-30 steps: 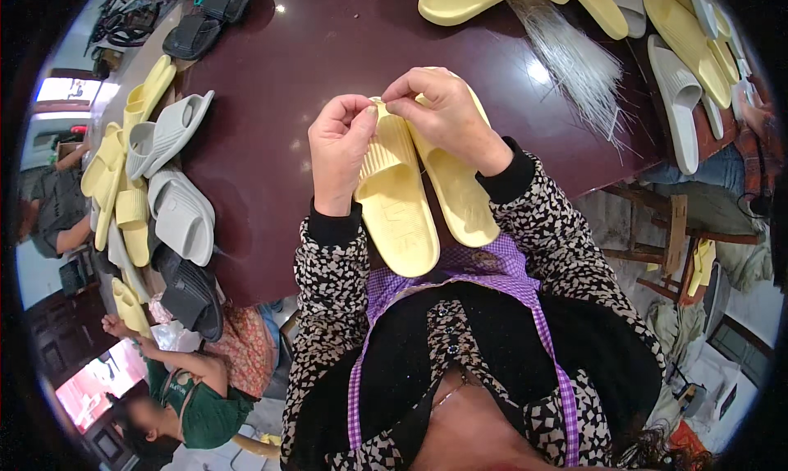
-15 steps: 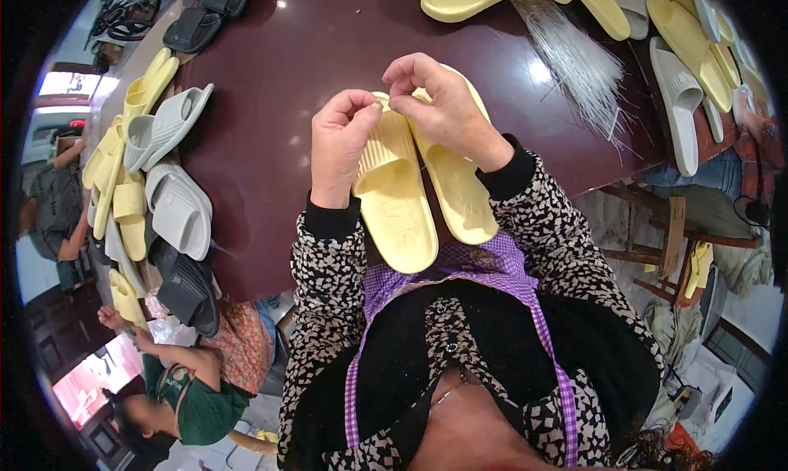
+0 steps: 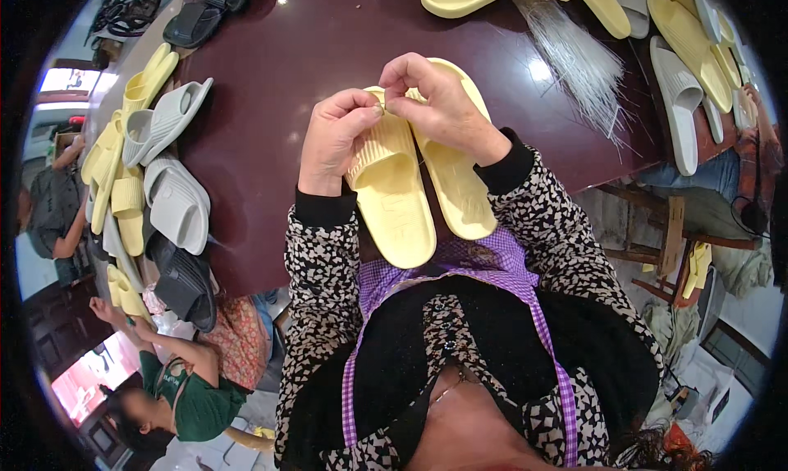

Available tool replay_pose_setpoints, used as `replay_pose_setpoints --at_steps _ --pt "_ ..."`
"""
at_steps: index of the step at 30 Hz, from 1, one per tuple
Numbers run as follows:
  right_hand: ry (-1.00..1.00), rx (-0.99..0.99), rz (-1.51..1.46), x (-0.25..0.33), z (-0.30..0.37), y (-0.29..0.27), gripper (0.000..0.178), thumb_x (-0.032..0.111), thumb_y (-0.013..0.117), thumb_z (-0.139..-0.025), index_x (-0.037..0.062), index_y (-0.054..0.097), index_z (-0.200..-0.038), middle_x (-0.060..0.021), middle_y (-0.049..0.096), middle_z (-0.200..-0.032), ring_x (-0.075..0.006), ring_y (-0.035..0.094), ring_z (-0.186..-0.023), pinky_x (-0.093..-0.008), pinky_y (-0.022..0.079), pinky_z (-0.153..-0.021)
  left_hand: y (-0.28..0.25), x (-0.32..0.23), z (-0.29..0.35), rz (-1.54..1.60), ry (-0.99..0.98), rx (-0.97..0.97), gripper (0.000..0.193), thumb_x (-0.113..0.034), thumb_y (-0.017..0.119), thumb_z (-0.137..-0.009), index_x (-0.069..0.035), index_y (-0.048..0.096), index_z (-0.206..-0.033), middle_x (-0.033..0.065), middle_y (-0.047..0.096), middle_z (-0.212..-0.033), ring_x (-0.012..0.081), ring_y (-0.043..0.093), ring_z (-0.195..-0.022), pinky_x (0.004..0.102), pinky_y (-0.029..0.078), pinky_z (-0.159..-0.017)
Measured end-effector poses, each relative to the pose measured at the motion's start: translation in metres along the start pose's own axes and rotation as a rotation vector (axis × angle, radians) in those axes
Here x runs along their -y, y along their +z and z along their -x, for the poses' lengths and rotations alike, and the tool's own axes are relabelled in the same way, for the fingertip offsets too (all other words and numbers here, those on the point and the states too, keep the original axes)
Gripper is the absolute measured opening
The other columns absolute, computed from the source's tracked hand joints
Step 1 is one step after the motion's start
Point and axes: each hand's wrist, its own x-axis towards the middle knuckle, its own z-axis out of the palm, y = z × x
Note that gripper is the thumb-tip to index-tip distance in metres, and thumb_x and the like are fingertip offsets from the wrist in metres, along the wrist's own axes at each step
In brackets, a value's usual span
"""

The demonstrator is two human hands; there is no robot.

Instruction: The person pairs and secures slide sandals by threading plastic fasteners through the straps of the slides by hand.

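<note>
A pair of yellow slide slippers lies side by side in front of me, toes pointing away. My left hand (image 3: 335, 134) pinches thumb and forefinger together over the toe end of the left slipper (image 3: 400, 217). Close beside it, my right hand (image 3: 443, 106) is pinched over the toe of the right slipper (image 3: 465, 196). The fingertips nearly meet between the two toes. Whatever sits between them is too small to make out.
A bundle of thin clear plastic strands (image 3: 579, 61) lies on the dark red table (image 3: 263, 143) at the far right. Yellow and grey slides (image 3: 680, 102) are piled beyond it. More slides (image 3: 176, 204) line the left edge, where a co-worker in green (image 3: 189, 397) sits.
My left hand and forearm have shifted slightly left, and the left slipper has moved a little away from me. Both hands keep their pinch.
</note>
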Motion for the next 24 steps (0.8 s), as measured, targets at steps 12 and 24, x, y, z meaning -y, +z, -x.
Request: replay_pose_setpoints --at_steps 12,24 --pt "0.013 -0.039 0.009 0.000 -0.001 0.004 0.020 -0.003 0.062 -0.083 0.0012 0.056 -0.102 -0.0021 0.060 -0.089 -0.0110 0.060 -0.086 -0.0250 0.049 -0.078 -0.007 0.003 -0.003 0.001 0.002 0.027 0.006 0.002 0.062 -0.086 0.001 0.066 -0.090 0.0009 0.063 -0.080 0.0058 0.058 -0.067 0.0195 0.049 -0.062" --pt "-0.159 -0.378 0.320 0.017 0.025 -0.018 0.014 -0.002 0.065 -0.083 -0.0011 0.062 -0.097 -0.0109 0.066 -0.084 -0.0170 0.064 -0.073 -0.0276 0.051 -0.067 -0.012 0.004 -0.012 -0.118 0.328 -0.381 0.017 -0.001 0.055 -0.090 0.002 0.061 -0.105 0.0071 0.064 -0.093 0.0082 0.056 -0.064 0.0210 0.047 -0.061"
